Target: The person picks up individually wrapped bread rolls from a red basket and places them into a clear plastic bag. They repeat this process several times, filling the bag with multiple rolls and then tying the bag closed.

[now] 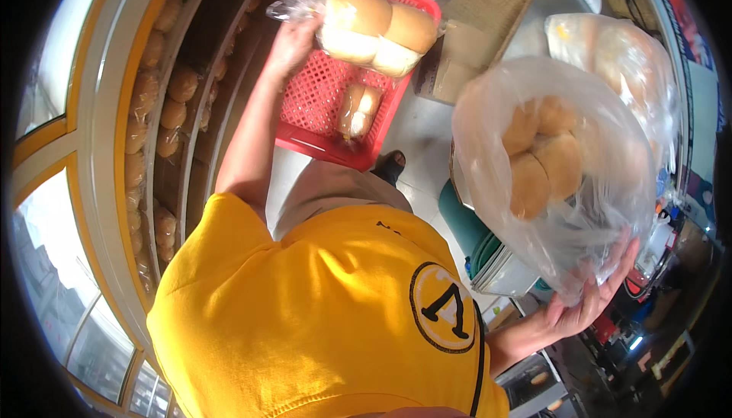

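Note:
My left hand (297, 41) grips the gathered neck of a clear plastic pack of bread rolls (357, 12). That pack is above the far part of a red plastic basket (309, 98). A smaller wrapped pack of rolls (359, 110) lies inside the basket, near its right wall. On the other side, my right hand (589, 301) holds the near edge of a large translucent plastic bag (606, 189). Several golden-brown buns (540, 158) sit inside this bag. Its underside and what supports it are hidden.
Shelves along the left hold wrapped bread (143, 95). Behind the large bag stands another clear bag of bread (623, 69). A cardboard box (463, 61) is right of the basket. A green bin (466, 218) stands under the large bag, and cluttered equipment (646, 269) is at far right.

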Demonstrator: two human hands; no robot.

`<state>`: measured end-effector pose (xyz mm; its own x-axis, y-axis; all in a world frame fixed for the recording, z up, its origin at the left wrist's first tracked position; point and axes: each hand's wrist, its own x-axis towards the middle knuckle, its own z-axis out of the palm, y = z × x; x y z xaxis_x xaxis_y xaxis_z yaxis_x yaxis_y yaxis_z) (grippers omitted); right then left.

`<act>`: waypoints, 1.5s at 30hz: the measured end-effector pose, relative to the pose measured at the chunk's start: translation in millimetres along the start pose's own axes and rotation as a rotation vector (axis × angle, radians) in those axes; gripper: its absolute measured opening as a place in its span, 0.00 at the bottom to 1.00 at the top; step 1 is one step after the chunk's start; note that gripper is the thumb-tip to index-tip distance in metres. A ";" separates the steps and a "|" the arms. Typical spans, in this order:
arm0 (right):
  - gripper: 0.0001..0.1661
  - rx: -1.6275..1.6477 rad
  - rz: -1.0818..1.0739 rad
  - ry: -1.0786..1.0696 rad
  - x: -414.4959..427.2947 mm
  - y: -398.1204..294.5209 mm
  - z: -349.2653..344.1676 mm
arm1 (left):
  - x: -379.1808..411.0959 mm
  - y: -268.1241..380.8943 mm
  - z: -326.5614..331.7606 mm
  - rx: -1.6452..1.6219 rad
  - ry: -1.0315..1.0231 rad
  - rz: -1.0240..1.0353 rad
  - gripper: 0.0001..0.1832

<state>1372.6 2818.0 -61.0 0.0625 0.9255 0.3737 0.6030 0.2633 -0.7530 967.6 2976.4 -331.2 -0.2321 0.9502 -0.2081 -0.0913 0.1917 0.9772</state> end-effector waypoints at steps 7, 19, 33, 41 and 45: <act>0.42 0.514 0.230 0.055 6.6 -15.2 -11.7 | -58.5 188.2 -4.8 -0.037 0.172 0.721 0.18; 0.38 0.554 0.307 0.244 -1.8 -34.8 -23.6 | -173.1 254.4 269.8 0.714 -0.713 1.083 0.14; 0.20 0.514 0.268 0.643 -14.2 20.8 -48.3 | -236.7 152.3 299.7 0.877 -0.562 1.526 0.20; 0.12 0.604 -0.202 0.518 -13.5 -60.2 -51.8 | -200.5 156.9 339.2 1.104 -1.084 1.165 0.17; 0.13 0.423 -0.150 0.684 -9.9 -37.0 -76.3 | -185.8 171.5 344.1 1.170 -1.174 1.094 0.19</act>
<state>1410.4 2778.3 4.4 0.5587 0.5377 0.6314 0.3010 0.5779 -0.7585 1328.3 2917.3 -110.4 0.9441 0.3272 0.0395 0.3018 -0.9064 0.2955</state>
